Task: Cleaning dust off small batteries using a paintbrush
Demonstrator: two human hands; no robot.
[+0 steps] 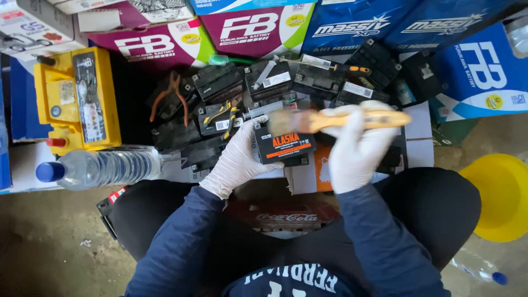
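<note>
My left hand (237,158), in a white glove, grips a small black battery (284,146) with an orange label by its left side. My right hand (355,144), also gloved, holds a wooden-handled paintbrush (335,119) sideways, its bristles pointing left just above the battery's top. Both hands hover over my knees, in front of a pile of small black batteries (275,82).
A yellow battery (77,99) stands at the left, a clear water bottle with a blue cap (102,168) lies beside it. Orange-handled pliers (173,96) rest on the pile. Coloured cardboard boxes (258,27) line the back. A yellow funnel (500,195) sits right.
</note>
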